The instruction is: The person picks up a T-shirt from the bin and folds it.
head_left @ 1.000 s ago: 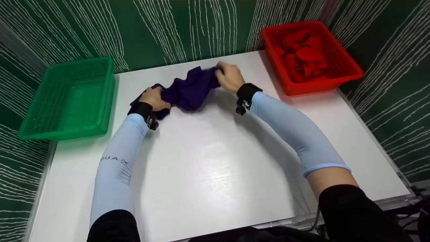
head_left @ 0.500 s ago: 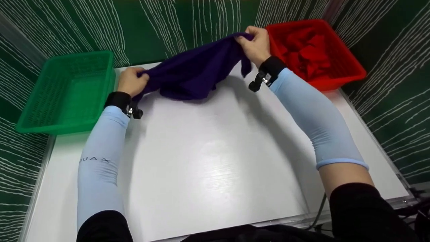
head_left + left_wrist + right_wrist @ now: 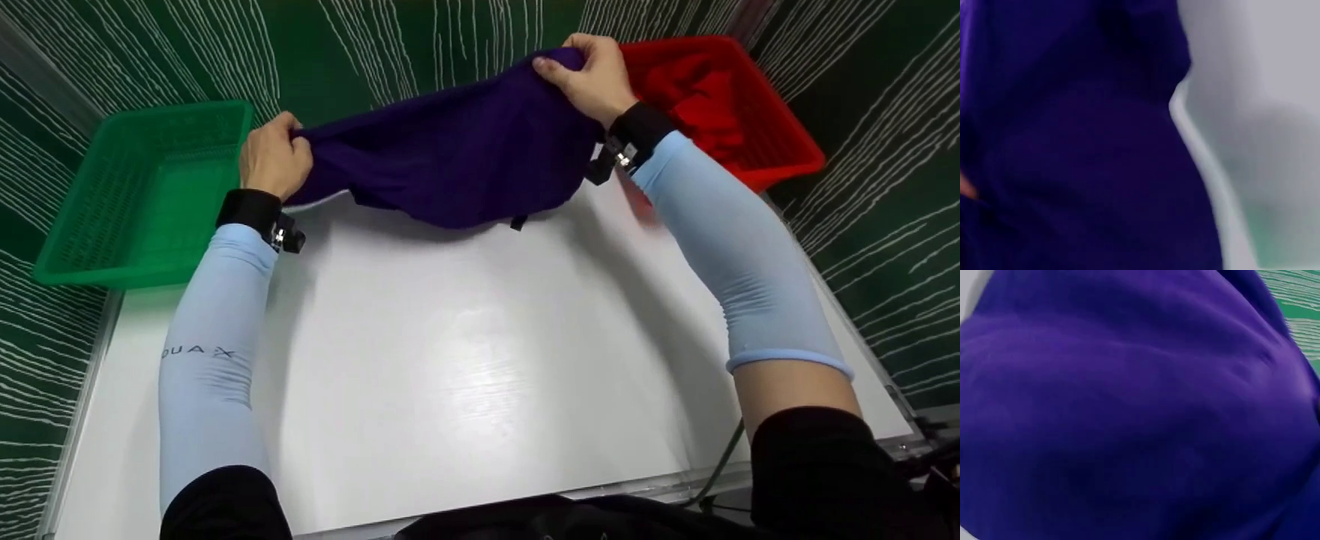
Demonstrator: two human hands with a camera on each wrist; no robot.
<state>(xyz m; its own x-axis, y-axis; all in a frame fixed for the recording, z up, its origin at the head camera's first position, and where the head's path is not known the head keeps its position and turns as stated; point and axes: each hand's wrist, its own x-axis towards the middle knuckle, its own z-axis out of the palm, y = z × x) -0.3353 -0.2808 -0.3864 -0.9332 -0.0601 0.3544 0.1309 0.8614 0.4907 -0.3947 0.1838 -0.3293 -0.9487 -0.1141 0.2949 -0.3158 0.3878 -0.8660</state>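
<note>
A dark purple cloth [image 3: 457,157] hangs between both hands above the back of the white table in the head view. My left hand [image 3: 274,157] grips its left upper corner beside the green basket. At the other upper corner, my right hand [image 3: 600,79] pinches it between thumb and fingers, in front of the red basket. A small black piece [image 3: 518,223] pokes out at the lower edge. Purple cloth [image 3: 1089,135] fills most of the left wrist view, with a pale edge along its right and a fingertip at far left. The right wrist view is nearly covered by the cloth [image 3: 1129,405].
The green basket [image 3: 142,274] stands at the left back of the white table [image 3: 450,360]. At the right back is the red basket [image 3: 787,127], with red cloth pieces [image 3: 701,112] inside, partly hidden by the right arm. A green wall with white streaks encloses the back and sides.
Both hands have lifted the crumpled purple cloth off the table and moved apart, the left one leftward, the right one up and rightward. The cloth now hangs stretched and more spread out.
</note>
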